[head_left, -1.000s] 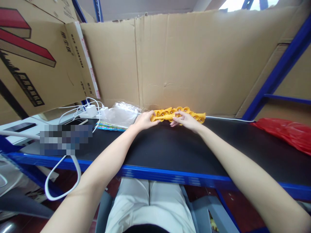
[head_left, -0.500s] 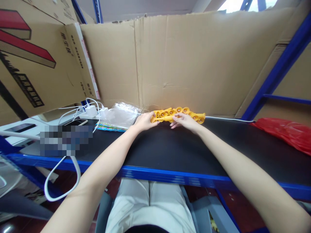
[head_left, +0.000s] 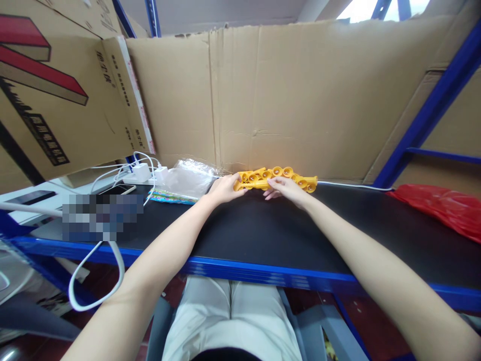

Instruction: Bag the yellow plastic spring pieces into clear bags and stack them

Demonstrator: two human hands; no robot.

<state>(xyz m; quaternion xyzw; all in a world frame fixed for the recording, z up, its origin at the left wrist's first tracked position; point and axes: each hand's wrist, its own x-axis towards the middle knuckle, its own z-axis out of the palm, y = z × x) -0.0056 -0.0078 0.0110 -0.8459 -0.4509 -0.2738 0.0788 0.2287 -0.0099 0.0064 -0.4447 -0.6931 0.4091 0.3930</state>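
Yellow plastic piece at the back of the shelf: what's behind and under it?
Behind the yellow plastic piece stands the cardboard wall. Under it is the black shelf top. Left hand and right hand cover its near edge.

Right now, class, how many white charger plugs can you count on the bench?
2. One charger plug stands at the back left by the cardboard wall; the second charger plug stands just right of it, beside the clear plastic bag. Others may hide behind the bag.

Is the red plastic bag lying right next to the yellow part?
No, the red plastic bag lies far right on the black shelf, well apart from the yellow part held by both hands.
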